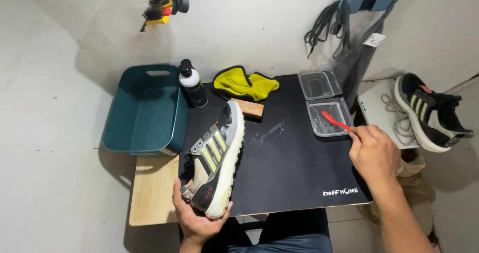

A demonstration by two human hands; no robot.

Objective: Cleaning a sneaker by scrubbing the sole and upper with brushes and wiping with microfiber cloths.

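Note:
My left hand (196,215) grips the heel of a grey and beige sneaker (215,159) with yellow stripes and a white sole, tilted on its side over the black mat (294,163). My right hand (374,153) holds a small red-handled brush (335,120), whose tip dips into a clear plastic container (329,117) at the mat's right edge. A second clear container (319,85) sits just behind it.
A teal tub (144,108) stands at left, a black and white pump bottle (192,84) and a yellow cloth (244,85) at the back, a wooden brush (248,108) near the shoe's toe. The matching sneaker (429,111) with loose laces lies at right. Brushes (158,8) hang on the wall.

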